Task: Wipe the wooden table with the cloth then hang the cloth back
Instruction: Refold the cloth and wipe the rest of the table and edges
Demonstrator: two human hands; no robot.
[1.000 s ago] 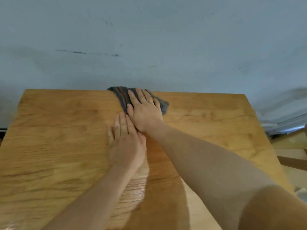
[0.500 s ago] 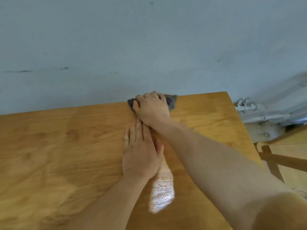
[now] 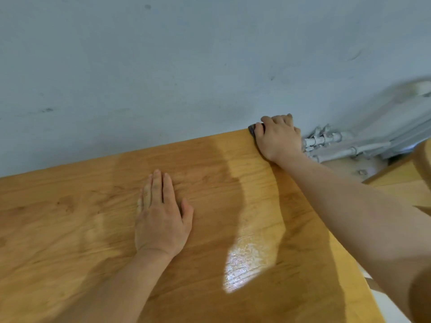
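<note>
Cloth [image 3: 252, 131], one only and mostly hidden, sits at the far right corner of the worktop [image 3: 70, 229]. It is bunched under the right hand [image 3: 277, 139], whose fingers [image 3: 283, 118] curl over it, likely to scrub the edge by the wall. Left hand [image 3: 163, 220] lies flat, fingers straight and holding nothing, probably bracing the reach. Two hands, one worktop.

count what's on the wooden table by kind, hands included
hands: 2, left hand flat on the wood, right hand curled over the cloth
cloth: 1, dark, mostly hidden under that hand at the far right corner
total: 3
</note>
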